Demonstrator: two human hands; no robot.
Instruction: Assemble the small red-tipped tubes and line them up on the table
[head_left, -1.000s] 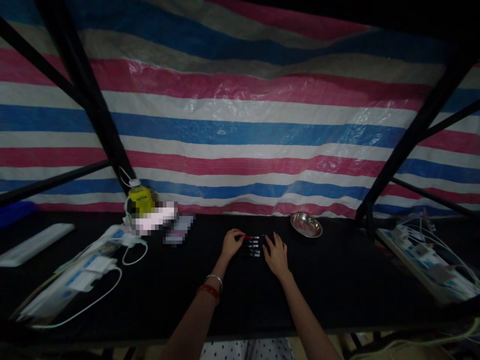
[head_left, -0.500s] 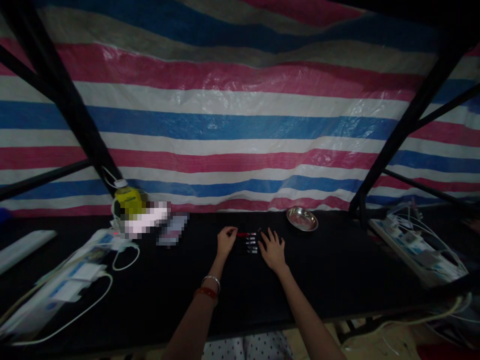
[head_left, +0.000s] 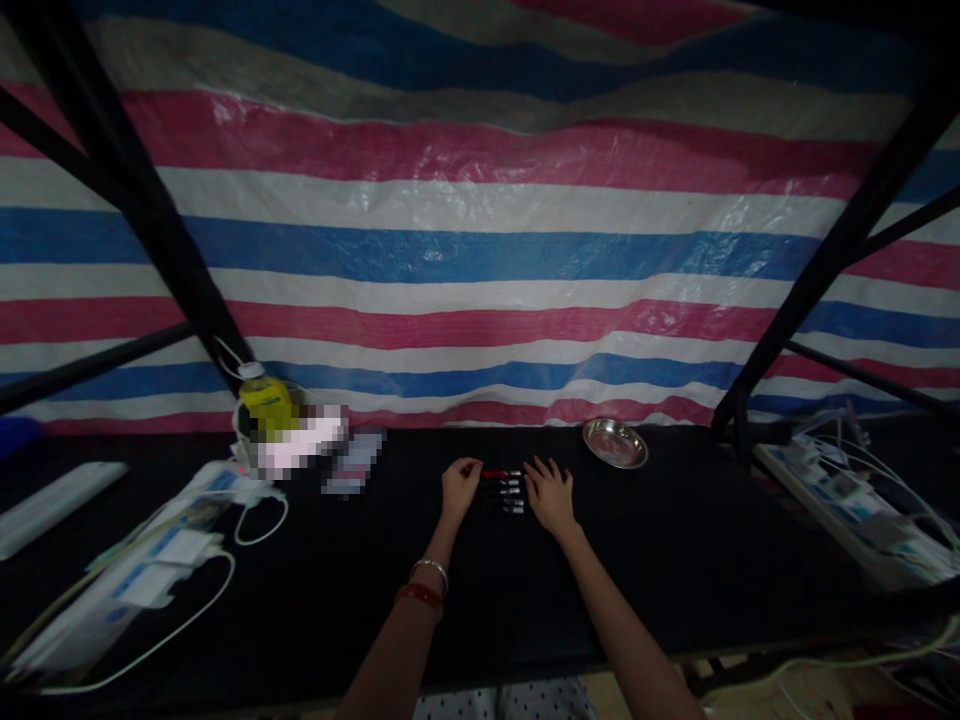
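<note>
My left hand (head_left: 460, 490) is bent, thumb and forefinger drawn together at the left end of a slim red pen (head_left: 499, 474); whether they pinch it or merely touch it, I cannot tell. My right hand (head_left: 551, 497) lies with its fingers spread and grasps nothing visible, the fingertips just beside the pen's paler right end. The red pen thus lies crosswise between my two sets of fingers, farthest from me in a row of similar dark pens (head_left: 511, 491), roughly parallel, with glossy silvery ends to the right and bodies fading into the black. Any lettering on them is too small to read. My left wrist bears a bright silvery bangle (head_left: 432, 568) and a reddish-brown band (head_left: 420, 596). All rests on a smooth, matt black tabletop (head_left: 675, 590). Beyond my right hand stands a shallow, round dish (head_left: 616, 445) of shiny metal. Farther left is a bottle (head_left: 268, 400) of yellow, with a white cap; its label is illegible, and pixelation masks the objects beside it. White power strips (head_left: 120, 590) with cables flank the table. Behind hangs a creased, glossy plastic sheet (head_left: 480, 320), striped red, white and blue.
</note>
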